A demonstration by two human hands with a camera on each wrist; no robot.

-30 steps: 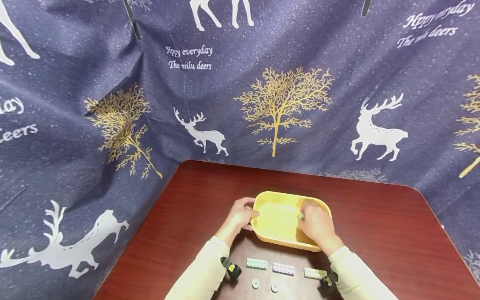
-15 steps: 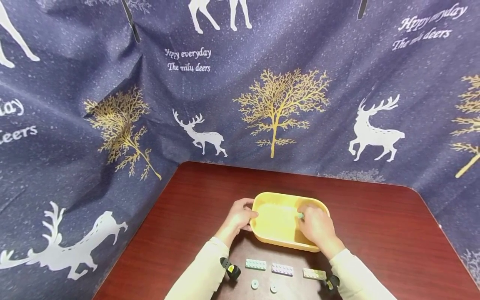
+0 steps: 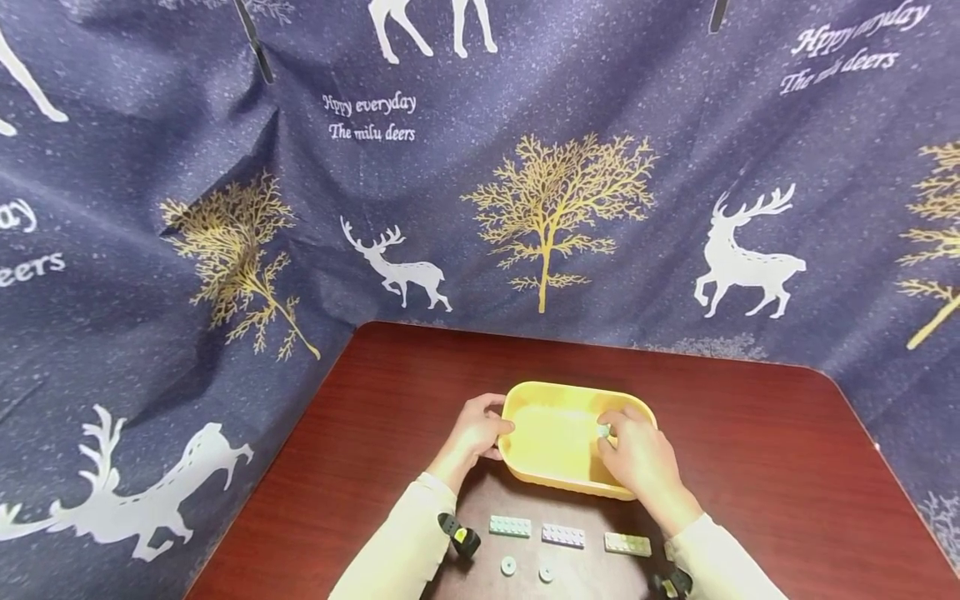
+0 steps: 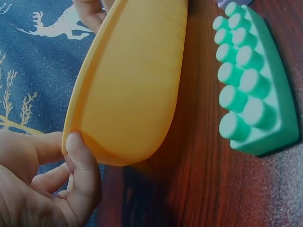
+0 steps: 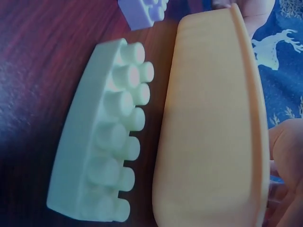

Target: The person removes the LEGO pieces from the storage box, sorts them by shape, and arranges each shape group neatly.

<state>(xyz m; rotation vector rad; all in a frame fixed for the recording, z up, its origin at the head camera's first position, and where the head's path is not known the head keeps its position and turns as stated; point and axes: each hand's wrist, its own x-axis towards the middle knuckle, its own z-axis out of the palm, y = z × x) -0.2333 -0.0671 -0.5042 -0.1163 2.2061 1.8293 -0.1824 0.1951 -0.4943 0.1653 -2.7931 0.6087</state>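
A yellow plastic basin with rounded corners stands in the middle of the table. My left hand grips its left end, the thumb over the rim and the fingers outside, as the left wrist view also shows. My right hand reaches over the right end into the basin. Between its thumb and fingers is a small pale green piece, mostly covered by the hand. In the right wrist view, the basin wall partly hides the right hand.
In front of the basin lie a green studded brick, a purple brick and a pale yellow-green brick. Nearer me are two small pale round pieces, the left disc and the right disc. A patterned blue cloth hangs behind the table.
My right hand has lifted slightly and turned, its thumb and fingers spreading a little so more of the pale green piece shows. My left hand keeps its grip on the basin.
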